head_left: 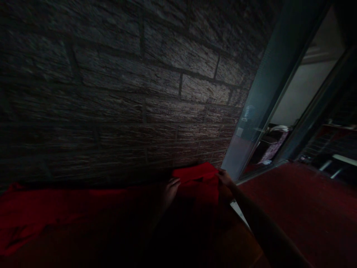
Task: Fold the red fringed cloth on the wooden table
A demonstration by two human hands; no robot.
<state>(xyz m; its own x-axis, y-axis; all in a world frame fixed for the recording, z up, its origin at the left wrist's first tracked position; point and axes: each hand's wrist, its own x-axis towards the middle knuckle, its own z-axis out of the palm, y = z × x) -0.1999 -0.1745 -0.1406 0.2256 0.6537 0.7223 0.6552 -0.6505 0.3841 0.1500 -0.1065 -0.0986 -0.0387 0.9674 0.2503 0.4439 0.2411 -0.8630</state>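
Note:
A red cloth (195,173) is stretched between my two hands near the foot of the view, close to the wall. My left hand (172,187) grips its left end, fingers bent over the edge. At its right corner, my right hand (224,176) pinches the fabric. Below the hands the cloth hangs or lies in deep shadow, so its lower part is hard to make out. More red fabric (69,203) lies along the left, rumpled at its far left end; whether it is the same piece I cannot tell.
A rough stone-block wall (178,85) rises directly ahead. To the right stands an open doorway with a bluish door panel (251,123), and a draped chair-like thing (275,143) shows beyond. A red floor (306,201) and a pale bench-like surface (344,159) are at the right.

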